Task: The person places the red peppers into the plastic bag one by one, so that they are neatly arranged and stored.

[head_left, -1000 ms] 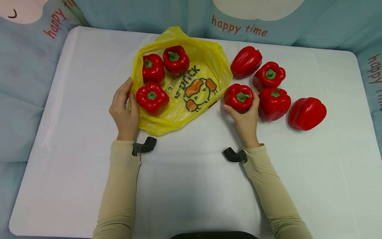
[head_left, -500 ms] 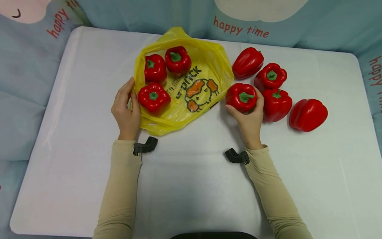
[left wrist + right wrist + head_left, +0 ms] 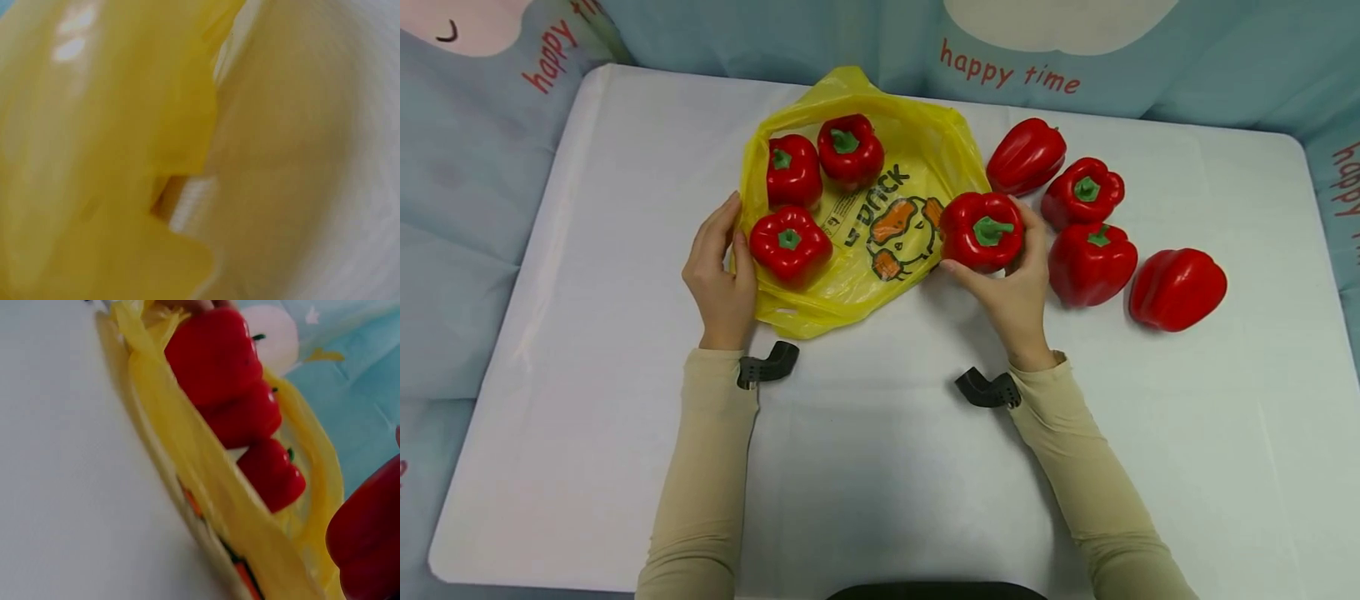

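My right hand (image 3: 1021, 304) grips a red bell pepper (image 3: 976, 223) with a green stem, thumb on its near side and fingers on its right. This pepper overlaps the right rim of a yellow plastic bag (image 3: 820, 308) in the head view. In the right wrist view, the held pepper (image 3: 369, 534) shows at the right edge. My left hand (image 3: 721, 287) holds the bag's left rim between thumb and fingers. Inside the bag, at its left, are three red bell peppers (image 3: 792, 246). Yellow plastic (image 3: 94, 156) fills much of the blurred left wrist view.
Several more red bell peppers (image 3: 1092, 262) lie on the white table (image 3: 865, 450) to the right of the bag, close beside my right hand. A blue printed curtain (image 3: 865, 37) hangs behind the table's far edge.
My right hand has carried its bell pepper up and left, from beside the bag to over its right rim. The left hand stays at the left rim.
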`<state>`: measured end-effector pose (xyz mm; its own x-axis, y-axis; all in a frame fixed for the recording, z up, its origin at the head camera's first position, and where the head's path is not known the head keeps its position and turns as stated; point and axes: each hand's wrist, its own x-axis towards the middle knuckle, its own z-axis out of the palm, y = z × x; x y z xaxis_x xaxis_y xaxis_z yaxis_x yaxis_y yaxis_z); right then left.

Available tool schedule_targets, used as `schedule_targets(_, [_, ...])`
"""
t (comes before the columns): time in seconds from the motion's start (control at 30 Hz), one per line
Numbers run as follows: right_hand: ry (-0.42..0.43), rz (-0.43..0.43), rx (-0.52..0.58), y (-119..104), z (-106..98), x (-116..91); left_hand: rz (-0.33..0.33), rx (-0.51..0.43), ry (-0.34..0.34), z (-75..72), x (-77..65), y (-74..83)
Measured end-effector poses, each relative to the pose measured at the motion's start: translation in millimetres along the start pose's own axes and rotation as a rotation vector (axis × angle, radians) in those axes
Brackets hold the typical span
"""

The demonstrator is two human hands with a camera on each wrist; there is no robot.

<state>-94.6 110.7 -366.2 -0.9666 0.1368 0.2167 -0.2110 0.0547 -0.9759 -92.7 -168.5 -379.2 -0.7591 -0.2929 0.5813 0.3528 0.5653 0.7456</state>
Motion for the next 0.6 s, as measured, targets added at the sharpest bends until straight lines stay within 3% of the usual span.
schedule_targets(0.6, [-0.212,0.042,0.071,-6.5,58.8,18.7,0.010,-0.010,0.002,-0.2,0.2,-2.5])
